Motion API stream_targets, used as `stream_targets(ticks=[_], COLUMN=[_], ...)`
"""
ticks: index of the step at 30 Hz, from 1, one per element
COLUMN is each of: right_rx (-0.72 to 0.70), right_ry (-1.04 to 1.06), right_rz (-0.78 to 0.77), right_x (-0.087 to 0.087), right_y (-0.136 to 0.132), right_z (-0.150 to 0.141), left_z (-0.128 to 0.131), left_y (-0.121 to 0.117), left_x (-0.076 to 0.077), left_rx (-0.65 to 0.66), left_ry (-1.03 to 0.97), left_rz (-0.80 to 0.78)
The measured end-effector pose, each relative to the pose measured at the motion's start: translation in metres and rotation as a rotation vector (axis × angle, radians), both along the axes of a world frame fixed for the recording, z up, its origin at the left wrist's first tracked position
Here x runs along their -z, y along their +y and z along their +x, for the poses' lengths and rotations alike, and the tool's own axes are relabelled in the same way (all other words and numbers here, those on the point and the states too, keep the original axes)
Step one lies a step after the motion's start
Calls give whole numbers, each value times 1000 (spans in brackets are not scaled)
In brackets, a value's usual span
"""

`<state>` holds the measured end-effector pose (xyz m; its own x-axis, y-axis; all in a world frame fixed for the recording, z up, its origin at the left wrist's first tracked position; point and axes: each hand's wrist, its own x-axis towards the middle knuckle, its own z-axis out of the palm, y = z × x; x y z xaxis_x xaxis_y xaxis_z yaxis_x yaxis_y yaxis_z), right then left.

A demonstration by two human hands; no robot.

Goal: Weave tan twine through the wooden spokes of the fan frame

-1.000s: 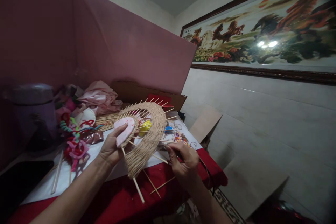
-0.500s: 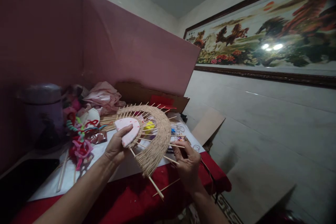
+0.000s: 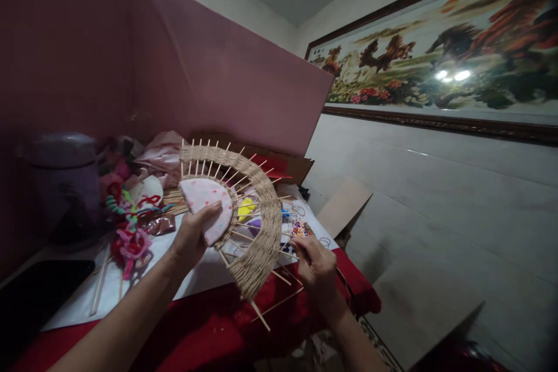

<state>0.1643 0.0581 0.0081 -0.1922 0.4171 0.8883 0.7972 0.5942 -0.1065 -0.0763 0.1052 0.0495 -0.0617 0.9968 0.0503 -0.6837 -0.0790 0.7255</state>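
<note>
My left hand is closed on a half-round fan-like frame, its thumb pressed over the white padded centre with small pink spots. Thin wooden sticks radiate from that centre through a wide woven band of tan cord, and their ends poke out past the rim. At the frame's right edge, my right hand has its thumb and fingers pinched at the end of one stick. The fingertips partly hide the stick's tip. Both hands hold the frame tilted above the table's front edge.
Pipe cleaners, pink crumpled cloth and a lidded container crowd the left side. A dark flat panel lies front left. Red cloth drapes the table front. A loose stick sits below the frame.
The fan-like frame has tipped up, showing more of its face and lifting its far edge. My right hand has shifted slightly along the rim, still pinching at the stick ends.
</note>
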Motion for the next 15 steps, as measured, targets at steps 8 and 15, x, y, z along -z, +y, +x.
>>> stream_targets(ticks=[8,15], right_rx=[17,24], right_ry=[-119,-150], right_rz=[1,3], right_x=[7,6], right_y=[1,5], right_z=[5,6], left_z=[0,-2], left_y=[1,-2], left_x=[2,3], left_rx=[-62,-76], left_ry=[170,194], left_rz=[121,146])
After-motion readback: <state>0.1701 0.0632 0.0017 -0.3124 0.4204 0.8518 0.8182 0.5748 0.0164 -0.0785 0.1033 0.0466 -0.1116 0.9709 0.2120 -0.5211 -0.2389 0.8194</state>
